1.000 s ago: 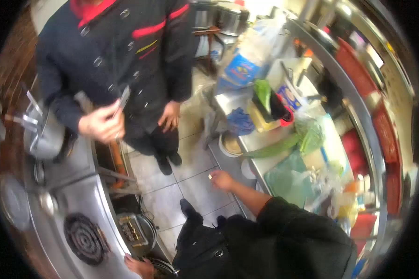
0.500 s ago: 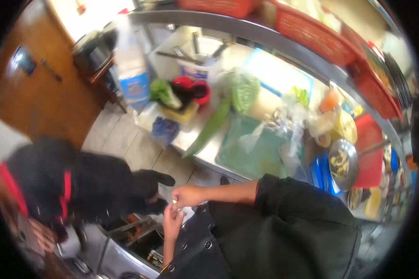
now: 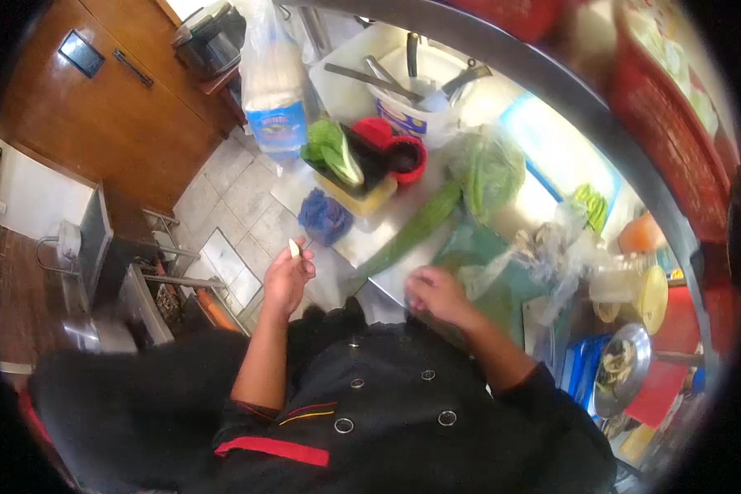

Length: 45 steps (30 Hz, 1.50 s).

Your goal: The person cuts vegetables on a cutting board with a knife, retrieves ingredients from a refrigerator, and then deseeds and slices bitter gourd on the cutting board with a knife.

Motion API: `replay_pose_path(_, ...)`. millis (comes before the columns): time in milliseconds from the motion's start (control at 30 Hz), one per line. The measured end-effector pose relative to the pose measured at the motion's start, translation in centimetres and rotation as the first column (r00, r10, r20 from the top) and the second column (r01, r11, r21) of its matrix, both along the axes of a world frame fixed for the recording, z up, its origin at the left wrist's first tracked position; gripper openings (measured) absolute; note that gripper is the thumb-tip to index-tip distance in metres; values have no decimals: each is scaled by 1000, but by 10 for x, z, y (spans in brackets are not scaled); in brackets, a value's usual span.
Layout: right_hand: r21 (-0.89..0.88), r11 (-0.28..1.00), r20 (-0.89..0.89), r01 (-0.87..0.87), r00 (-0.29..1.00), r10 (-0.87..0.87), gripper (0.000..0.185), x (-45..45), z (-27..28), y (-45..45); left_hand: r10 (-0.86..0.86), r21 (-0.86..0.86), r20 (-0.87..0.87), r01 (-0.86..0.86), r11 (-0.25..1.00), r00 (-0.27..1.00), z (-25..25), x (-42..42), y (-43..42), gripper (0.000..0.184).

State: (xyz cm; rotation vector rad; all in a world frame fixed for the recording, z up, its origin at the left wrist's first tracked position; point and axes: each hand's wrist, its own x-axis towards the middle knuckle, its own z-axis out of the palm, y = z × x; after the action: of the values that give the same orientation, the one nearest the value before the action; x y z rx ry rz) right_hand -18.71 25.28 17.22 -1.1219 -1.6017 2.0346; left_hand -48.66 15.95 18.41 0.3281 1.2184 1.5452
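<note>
My left hand (image 3: 286,278) is raised in front of the dark jacket, its fingers pinching a small whitish, pointed piece (image 3: 294,248) that resembles a garlic clove. Off to the right, my right hand (image 3: 438,295) hovers near the table's front edge with its fingers curled in; whether anything is inside them is hidden. Just beyond that hand lies a green cutting board (image 3: 490,259). A long green vegetable (image 3: 412,230) slants across the steel table (image 3: 372,240), and a crumpled blue cloth or bag (image 3: 325,216) sits at its near left corner.
Leafy greens (image 3: 335,155) lie on a dark tray beside red containers (image 3: 405,158). A clear plastic bag (image 3: 561,247) rests right of the board, near a metal pan (image 3: 623,369) of sliced food. Overhead runs a metal shelf edge (image 3: 543,70). Another dark-clothed body (image 3: 99,403) is close at left.
The view has swung, bringing the table nearer. My hands, together before, are now apart; the left keeps the whitish piece while the right has moved toward the table. The co-worker has shifted lower in view.
</note>
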Motion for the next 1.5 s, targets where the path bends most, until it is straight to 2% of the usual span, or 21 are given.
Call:
replay_pose_path(67, -129, 987, -22, 100, 994, -104, 23, 9, -3, 7, 51, -36, -31, -52, 998, 998, -18, -22, 16, 37)
replay_pose_path(100, -124, 986, -6, 113, 993, -115, 23, 6, -6, 11, 40, -34, -15, -40, 999, 999, -32, -40, 22, 37)
replay_pose_path(167, -72, 986, 58, 147, 988, -143, 22, -7, -13, 19, 96, -197, -103, -115, 974, 990, -63, -75, 29, 30)
replay_pose_path(300, -110, 960, 120, 257, 962, -244, 21, -56, -3, 32, 162, -385, -94, -186, 904, 982, -139, -158, 31, 16)
replay_pose_path(367, 14, 960, 357, 278, 896, -264, 21, -86, 20, 41, 170, -428, -101, -197, 882, 980, -187, -207, 22, 15)
replay_pose_path(500, 6, 962, 420, 273, 872, -250, 23, -135, 26, 41, 173, -517, -212, -260, 816, 962, -226, -287, 48, 11)
replay_pose_path(600, 15, 942, 466, 336, 831, -304, 25, -153, 29, 34, 61, -435, -210, -149, 888, 976, -262, -350, 79, 14)
replay_pose_path(767, 53, 879, 477, 475, 761, -440, 27, -165, 35, 11, -233, -458, -255, 95, 884, 939, -254, -391, 193, 13)
replay_pose_path(833, 118, 890, 562, 441, 709, -426, 27, -172, 47, 4, -368, -440, -255, 231, 868, 894, -246, -380, 237, 13)
replay_pose_path(900, 170, 863, 603, 476, 642, -473, 28, -164, 36, -12, -251, -464, -216, 127, 877, 944, -223, -369, 265, 25)
replay_pose_path(1100, 181, 747, 542, 640, 568, -619, 29, -148, 40, -44, -582, -499, -182, 436, 749, 792, -295, -369, 257, 28)
replay_pose_path(1167, 165, 727, 534, 666, 559, -634, 29, -144, 48, -49, -737, -528, -180, 569, 631, 651, -311, -356, 221, 27)
replay_pose_path(1200, 186, 725, 516, 663, 562, -646, 29, -139, 38, -54, -726, -585, -178, 521, 621, 665, -312, -340, 194, 24)
replay_pose_path(1233, 206, 724, 497, 658, 567, -657, 28, -136, 33, -59, -888, -547, -246, 700, 458, 389, -346, -350, 171, 19)
replay_pose_path(1267, 226, 732, 500, 643, 568, -654, 28, -134, 34, -59, -582, -518, -772, 783, 344, -255, -376, -355, 143, 23)
replay_pose_path(1300, 230, 715, 486, 661, 558, -672, 28, -134, 40, -57, -589, -799, -574, 544, 254, -568, -346, -330, 112, 19)
replay_pose_path(1333, 181, 726, 490, 664, 579, -652, 30, -134, 48, -54, -767, -641, -581, 735, 222, -275, -369, -329, 82, 22)
replay_pose_path(1367, 131, 737, 490, 662, 603, -629, 31, -134, 52, -53, -512, -809, -539, 580, 96, -668, -333, -307, 57, 24)
replay_pose_path(1400, 232, 762, 481, 604, 610, -630, 33, -129, 35, -56, -485, -667, -691, 732, 141, -536, -352, -297, 25, 26)
replay_pose_path(1433, 239, 753, 467, 613, 607, -643, 33, -127, 34, -56, -399, -676, -695, 733, 79, -598, -359, -299, 1, 22)
replay_pose_path(1500, 251, 789, 431, 561, 665, -610, 33, -118, 34, -57, -522, -747, -585, 663, 49, -620, -347, -293, -27, 21)
